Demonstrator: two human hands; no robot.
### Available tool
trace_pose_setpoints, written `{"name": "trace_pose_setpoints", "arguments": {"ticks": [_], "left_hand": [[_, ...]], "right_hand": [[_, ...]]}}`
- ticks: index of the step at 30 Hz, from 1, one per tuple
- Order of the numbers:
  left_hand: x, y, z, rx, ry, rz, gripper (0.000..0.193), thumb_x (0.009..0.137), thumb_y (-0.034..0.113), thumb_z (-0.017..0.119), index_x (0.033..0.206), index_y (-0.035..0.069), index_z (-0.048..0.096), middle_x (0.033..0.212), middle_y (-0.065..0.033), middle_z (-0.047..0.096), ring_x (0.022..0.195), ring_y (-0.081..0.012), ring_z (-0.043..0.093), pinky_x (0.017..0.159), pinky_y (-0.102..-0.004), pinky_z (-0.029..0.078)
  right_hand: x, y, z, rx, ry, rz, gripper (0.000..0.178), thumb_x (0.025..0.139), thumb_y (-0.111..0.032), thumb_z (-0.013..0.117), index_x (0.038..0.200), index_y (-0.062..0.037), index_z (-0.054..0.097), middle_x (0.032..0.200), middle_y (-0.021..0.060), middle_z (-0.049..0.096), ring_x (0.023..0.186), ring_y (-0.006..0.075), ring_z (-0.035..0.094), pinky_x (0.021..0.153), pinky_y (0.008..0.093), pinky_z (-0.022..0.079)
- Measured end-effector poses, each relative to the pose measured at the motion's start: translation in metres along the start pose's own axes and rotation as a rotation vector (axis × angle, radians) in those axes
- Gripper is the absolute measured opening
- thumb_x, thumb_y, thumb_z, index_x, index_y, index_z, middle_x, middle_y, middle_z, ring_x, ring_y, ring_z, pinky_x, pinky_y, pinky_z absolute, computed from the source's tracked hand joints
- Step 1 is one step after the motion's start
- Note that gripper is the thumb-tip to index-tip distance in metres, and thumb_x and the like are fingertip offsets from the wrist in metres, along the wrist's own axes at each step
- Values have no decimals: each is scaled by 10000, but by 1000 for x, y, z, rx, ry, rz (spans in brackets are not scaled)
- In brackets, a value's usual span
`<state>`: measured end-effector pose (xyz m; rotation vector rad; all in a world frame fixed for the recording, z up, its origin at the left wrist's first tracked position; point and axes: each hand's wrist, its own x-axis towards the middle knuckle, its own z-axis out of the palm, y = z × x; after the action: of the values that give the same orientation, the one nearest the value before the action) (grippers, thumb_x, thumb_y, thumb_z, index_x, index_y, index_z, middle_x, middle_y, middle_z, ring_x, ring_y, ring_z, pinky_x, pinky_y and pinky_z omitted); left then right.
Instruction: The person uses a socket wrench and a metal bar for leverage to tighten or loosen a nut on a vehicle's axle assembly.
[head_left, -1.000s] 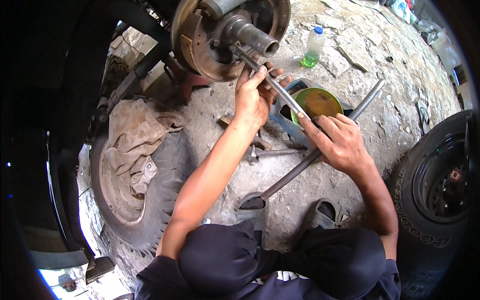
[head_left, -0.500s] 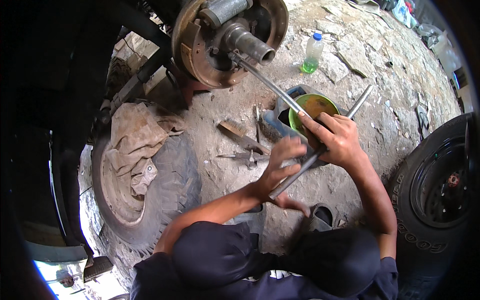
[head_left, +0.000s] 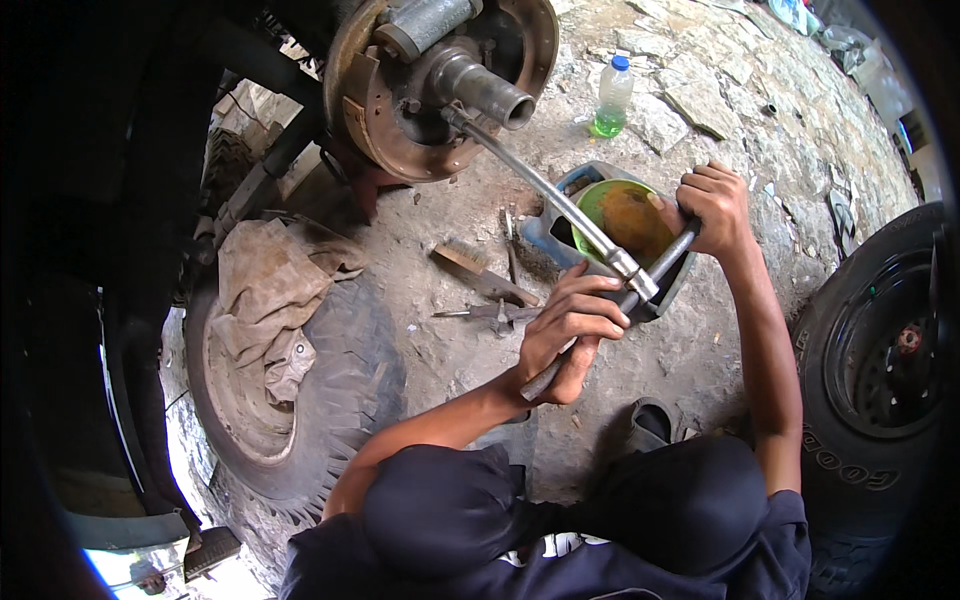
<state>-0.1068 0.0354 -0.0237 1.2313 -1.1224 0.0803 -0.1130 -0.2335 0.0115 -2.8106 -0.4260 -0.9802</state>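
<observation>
A long socket wrench shaft (head_left: 545, 192) slopes from a brake assembly down to a sliding T-bar handle (head_left: 668, 262) near me. Its far end meets a bolt beside the thick hub tube (head_left: 482, 90), in front of the rusty brake backing plate (head_left: 362, 135). My right hand (head_left: 715, 208) is closed round the upper right end of the T-bar. On the lower left half, my left hand (head_left: 575, 335) wraps its fingers over the bar, close to the joint. The fit of the socket on the bolt is too small to make out.
Below the shaft stands a container holding a green bowl (head_left: 600, 205). A brush (head_left: 485, 275) and a hammer (head_left: 500, 318) lie on the ground. A bottle (head_left: 612, 97) stands beyond. Tyres flank me, the left one (head_left: 350, 370) bearing a cloth (head_left: 270, 275), the right one (head_left: 830, 400) with a black rim.
My right hand has shifted from the joint out to the bar's upper right end. My left hand, blurred and loose before, has closed on the bar. The view has shifted slightly.
</observation>
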Motion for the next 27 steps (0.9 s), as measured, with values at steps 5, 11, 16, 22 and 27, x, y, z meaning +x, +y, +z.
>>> {"name": "trace_pose_setpoints", "arguments": {"ticks": [5, 11, 16, 22, 27], "left_hand": [[2, -7, 4, -190, 34, 46, 254, 845, 133, 375, 848, 9, 597, 706, -132, 640, 912, -358, 700, 1151, -591, 255], [1, -7, 11, -295, 111, 16, 223, 827, 130, 379, 809, 4, 562, 586, -108, 568, 783, -347, 709, 1045, -599, 407], [14, 1, 9, -281, 96, 87, 172, 809, 96, 370, 786, 19, 521, 510, -76, 495, 621, -298, 680, 902, -591, 524], [27, 2, 12, -304, 78, 94, 150, 803, 71, 363, 766, 19, 498, 487, -61, 456, 541, -240, 623, 844, -606, 543], [14, 6, 9, -431, 31, -10, 188, 872, 112, 376, 859, 18, 539, 585, -87, 536, 630, -250, 631, 965, -625, 461]], "right_hand": [[0, -13, 17, -27, 158, 50, 373, 736, -120, 707, 490, -105, 427, 485, 36, 453, 447, 208, 447, 487, 336, 355], [-4, -18, 21, -8, 213, 102, 375, 722, -79, 701, 486, -104, 411, 465, 44, 425, 422, 217, 420, 475, 342, 338], [-14, -26, 33, 66, 241, 188, 379, 747, -63, 681, 485, -101, 409, 461, 53, 420, 410, 225, 417, 473, 351, 330], [-20, -21, 46, 79, 290, 248, 374, 749, -59, 671, 491, -96, 402, 463, 67, 409, 399, 234, 407, 468, 359, 325], [-19, -23, 45, 111, 241, 209, 353, 736, -59, 662, 492, -99, 409, 467, 68, 440, 406, 238, 446, 477, 361, 355]]}}
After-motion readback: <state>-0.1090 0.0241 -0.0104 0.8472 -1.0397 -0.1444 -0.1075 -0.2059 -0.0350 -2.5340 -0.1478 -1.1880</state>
